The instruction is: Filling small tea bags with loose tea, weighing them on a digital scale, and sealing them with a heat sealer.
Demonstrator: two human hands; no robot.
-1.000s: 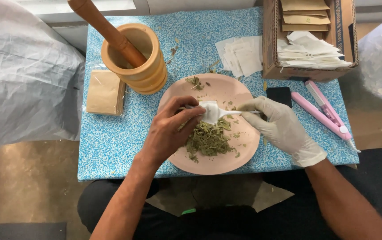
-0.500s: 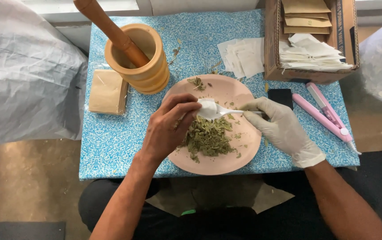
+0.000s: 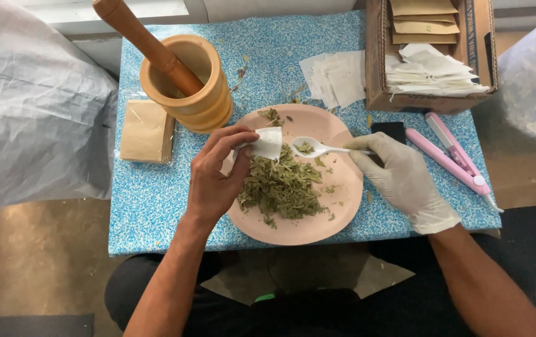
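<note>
Pink plate (image 3: 336, 215); blue speckled tablecloth (image 3: 155, 200)

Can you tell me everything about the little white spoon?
The white spoon looks like thin plastic, with a small oval bowl and a slim straight handle. It lies nearly level above the pink plate, bowl pointing left toward the small white paper bag in the left hand. A few bits of dried green leaf sit in its bowl. The gloved right hand pinches the handle's end.

Tabletop (image 3: 155, 200): blue speckled cover.
Left side: wooden mortar (image 3: 194, 87), tan packet (image 3: 146, 131).
Centre: pink plate (image 3: 336, 206).
Far edge: white sachets (image 3: 336, 78), cardboard box (image 3: 430, 103).
Right side: pink sealer (image 3: 452, 156).
</note>
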